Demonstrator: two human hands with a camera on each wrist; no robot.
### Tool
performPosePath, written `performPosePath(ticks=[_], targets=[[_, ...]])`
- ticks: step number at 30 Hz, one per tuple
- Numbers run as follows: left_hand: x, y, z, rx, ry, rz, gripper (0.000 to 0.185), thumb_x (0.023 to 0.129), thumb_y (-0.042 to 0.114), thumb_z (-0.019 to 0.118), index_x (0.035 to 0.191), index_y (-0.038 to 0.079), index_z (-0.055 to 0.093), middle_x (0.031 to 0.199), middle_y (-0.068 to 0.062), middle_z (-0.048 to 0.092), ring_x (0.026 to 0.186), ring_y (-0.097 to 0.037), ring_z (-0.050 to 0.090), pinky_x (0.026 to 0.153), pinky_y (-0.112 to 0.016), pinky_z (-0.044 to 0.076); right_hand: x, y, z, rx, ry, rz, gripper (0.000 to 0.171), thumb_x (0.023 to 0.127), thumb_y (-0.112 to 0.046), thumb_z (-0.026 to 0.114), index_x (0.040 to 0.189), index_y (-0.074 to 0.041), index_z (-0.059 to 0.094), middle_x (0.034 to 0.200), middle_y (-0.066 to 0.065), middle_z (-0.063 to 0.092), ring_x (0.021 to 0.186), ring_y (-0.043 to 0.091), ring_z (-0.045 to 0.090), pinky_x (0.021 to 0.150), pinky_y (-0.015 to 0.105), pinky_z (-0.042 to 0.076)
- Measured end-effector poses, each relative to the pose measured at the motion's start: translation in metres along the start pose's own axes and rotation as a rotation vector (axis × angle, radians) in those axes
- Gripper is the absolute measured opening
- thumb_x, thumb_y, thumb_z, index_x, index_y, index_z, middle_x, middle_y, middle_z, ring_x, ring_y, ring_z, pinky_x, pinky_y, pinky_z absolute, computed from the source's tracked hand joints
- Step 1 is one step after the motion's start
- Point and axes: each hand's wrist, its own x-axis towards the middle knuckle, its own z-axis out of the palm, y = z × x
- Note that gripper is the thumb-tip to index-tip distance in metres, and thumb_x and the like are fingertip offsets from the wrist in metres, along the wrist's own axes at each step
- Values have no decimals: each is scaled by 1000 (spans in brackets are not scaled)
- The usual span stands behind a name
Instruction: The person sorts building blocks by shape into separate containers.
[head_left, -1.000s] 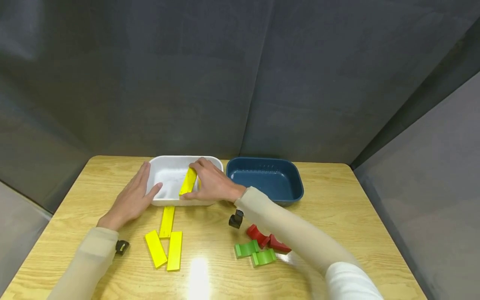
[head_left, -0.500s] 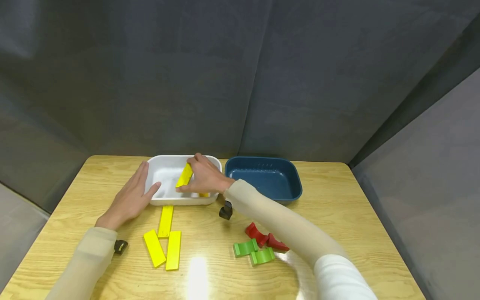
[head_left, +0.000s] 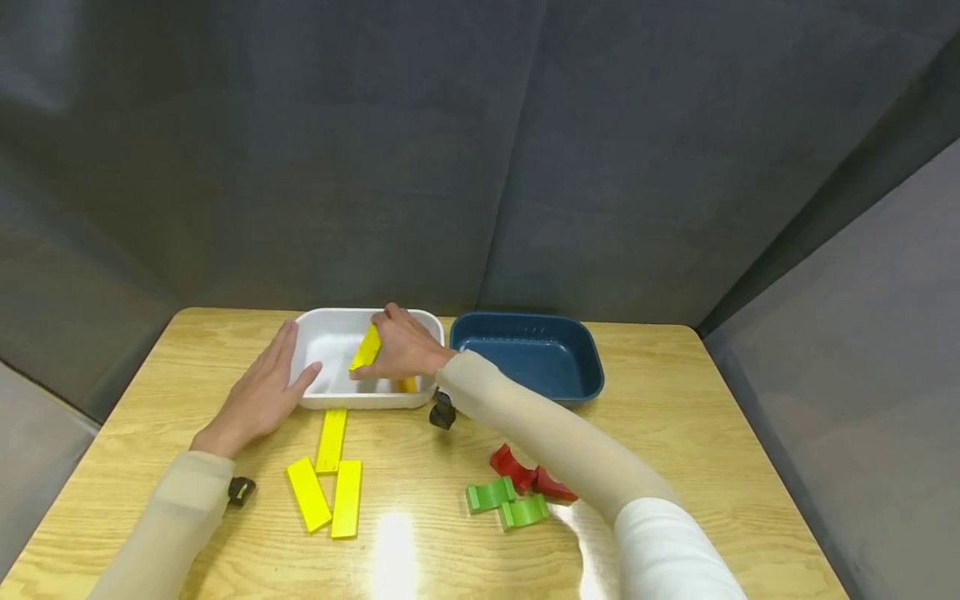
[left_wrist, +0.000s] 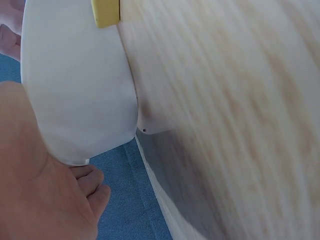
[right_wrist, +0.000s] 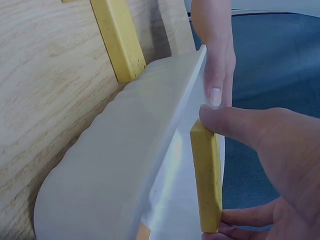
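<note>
My right hand point(head_left: 405, 350) pinches a yellow block point(head_left: 365, 350) tilted over the white tray point(head_left: 330, 398). My left hand point(head_left: 262, 392) lies flat and relaxed against the tray's left wall. Three more yellow blocks point(head_left: 333, 475) lie on the desk point(head_left: 675, 433) nearby.

The right hand point(right_wrist: 280, 165) is pinching a yellow block point(right_wrist: 206, 180) between thumb and fingers point(right_wrist: 245, 220), the thumb pressing on its upper end. The block is standing on edge over the inside of the white tray point(right_wrist: 115, 170), just beside the tray's rim. A finger of the left hand point(right_wrist: 216, 55) is resting against the tray's far rim. A second yellow block point(right_wrist: 118, 37) is lying on the wooden surface point(right_wrist: 40, 85), its end touching the tray's outer wall.
</note>
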Motion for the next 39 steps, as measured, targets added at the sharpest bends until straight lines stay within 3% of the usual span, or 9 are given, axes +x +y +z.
performPosePath(ticks=[22,28,39], targets=[[-2,-2,2,2,-6,-7,92,112,62,34,171,6,-11,179,-16,-11,163,-48,6,127,-72,15,5,2,7,7,-25,38,101,87,-69,79,158,-4,49,132,7,54,114,19,51,99,27,51],[-2,-3,2,3,-4,-7,92,112,62,34,171,7,-11,179,-17,-11,163,-48,7,127,-72,15,3,3,5,-2,-17,26,93,91,-66,76,159,-8,50,132,6,56,114,19,52,98,28,51],[-1,0,2,-5,-6,-13,92,112,61,35,171,8,-11,180,-15,-12,164,-47,6,126,-72,16,-8,4,-3,57,-9,12,83,95,-60,74,159,-12,51,149,7,59,120,20,58,103,33,54]])
